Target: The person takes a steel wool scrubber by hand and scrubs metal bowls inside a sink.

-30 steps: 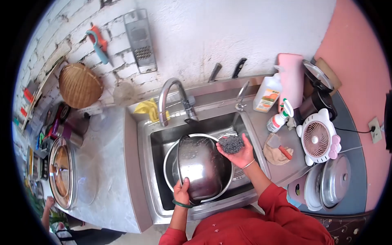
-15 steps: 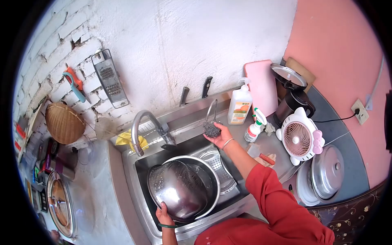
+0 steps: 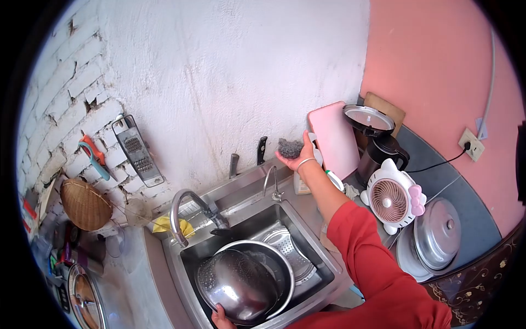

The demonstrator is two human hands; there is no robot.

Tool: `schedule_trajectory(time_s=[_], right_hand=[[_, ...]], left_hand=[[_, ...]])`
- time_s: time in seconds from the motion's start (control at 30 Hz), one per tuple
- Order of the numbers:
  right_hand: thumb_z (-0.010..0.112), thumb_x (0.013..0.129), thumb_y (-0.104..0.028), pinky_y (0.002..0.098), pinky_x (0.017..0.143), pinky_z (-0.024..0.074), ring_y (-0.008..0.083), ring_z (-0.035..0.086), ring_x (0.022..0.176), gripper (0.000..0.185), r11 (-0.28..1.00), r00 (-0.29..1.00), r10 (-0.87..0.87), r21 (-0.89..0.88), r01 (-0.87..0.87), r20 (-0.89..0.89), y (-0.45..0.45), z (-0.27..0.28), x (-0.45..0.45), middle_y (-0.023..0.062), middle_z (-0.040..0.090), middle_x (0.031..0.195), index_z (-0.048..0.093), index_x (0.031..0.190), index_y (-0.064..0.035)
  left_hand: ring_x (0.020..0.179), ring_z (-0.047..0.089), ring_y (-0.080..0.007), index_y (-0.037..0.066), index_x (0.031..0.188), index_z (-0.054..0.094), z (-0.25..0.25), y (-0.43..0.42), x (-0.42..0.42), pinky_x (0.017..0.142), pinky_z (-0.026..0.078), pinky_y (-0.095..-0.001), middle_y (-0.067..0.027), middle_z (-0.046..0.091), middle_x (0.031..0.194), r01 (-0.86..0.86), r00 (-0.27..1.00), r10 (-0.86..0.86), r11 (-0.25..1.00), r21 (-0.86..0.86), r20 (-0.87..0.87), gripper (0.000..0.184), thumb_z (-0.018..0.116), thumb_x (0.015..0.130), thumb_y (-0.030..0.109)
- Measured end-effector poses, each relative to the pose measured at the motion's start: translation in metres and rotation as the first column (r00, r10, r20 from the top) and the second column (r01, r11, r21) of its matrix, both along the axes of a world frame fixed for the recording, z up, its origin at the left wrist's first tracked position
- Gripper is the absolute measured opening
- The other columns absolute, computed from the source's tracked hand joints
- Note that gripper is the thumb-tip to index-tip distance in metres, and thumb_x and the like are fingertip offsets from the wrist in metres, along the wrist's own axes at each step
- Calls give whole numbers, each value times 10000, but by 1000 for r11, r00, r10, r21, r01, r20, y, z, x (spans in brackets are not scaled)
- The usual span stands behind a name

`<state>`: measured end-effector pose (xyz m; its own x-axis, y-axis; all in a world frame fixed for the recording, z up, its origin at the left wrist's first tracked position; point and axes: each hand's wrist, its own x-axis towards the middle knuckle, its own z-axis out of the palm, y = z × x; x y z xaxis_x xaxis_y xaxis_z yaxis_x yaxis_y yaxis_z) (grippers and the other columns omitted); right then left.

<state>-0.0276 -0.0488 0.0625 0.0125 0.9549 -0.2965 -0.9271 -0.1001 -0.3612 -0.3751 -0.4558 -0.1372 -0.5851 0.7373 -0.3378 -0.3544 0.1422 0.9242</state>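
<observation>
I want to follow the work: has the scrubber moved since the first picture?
Yes. The scrubber has moved from over the sink to beyond the small tap, toward the pink board.

Glossy metal bowl [image 3: 235, 282], rough, seemingly wire scourer [image 3: 290, 148], smooth metal sink [image 3: 255, 226]

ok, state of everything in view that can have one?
Scrubber: held in right hand
Metal bowl: tilted over the basin, edge in left hand
Basin: standing in the sink
Faucet: no stream visible
Plug: in wall socket
Fan: upright; spinning or not, can't tell
Pink board: propped up
Grater: hanging on white wall
</observation>
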Motion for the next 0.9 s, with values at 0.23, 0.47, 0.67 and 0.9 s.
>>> schedule_trajectory(time_s=[0.23,0.47,0.67,0.9], right_hand=[[566,717,-620,484,770,501,286,532,972,684,952,979,-195,-229,205,64,26,6,2,115,524,1113,465,1155,-103],[526,748,-583,471,733,512,286,546,939,586,983,988,-131,-117,139,80,24,1,6,118,538,1081,486,1101,-117],[529,723,-622,470,718,516,297,552,928,648,949,963,-261,-167,269,68,10,18,4,124,542,1082,459,1136,-127],[505,785,-487,471,683,533,316,579,889,527,955,961,-145,-220,197,234,26,3,23,154,551,1053,472,1117,-78]], left_hand=[[505,476,-133,-3,851,563,21,-4,11,432,341,-266,-42,541,657,18,1000,-18,1000,-3,12,275,529,870,269],[725,553,-187,-33,1009,553,-7,-14,-3,614,448,-309,-95,590,873,26,978,-25,1000,-1,207,304,541,879,242],[877,575,-253,-55,1098,512,-14,-17,-11,746,473,-362,-143,585,1022,61,972,-57,998,-8,227,359,522,891,239],[891,573,-260,-45,1133,501,-13,-21,-13,770,473,-374,-144,579,1036,54,962,-26,994,-97,270,357,528,883,207]])
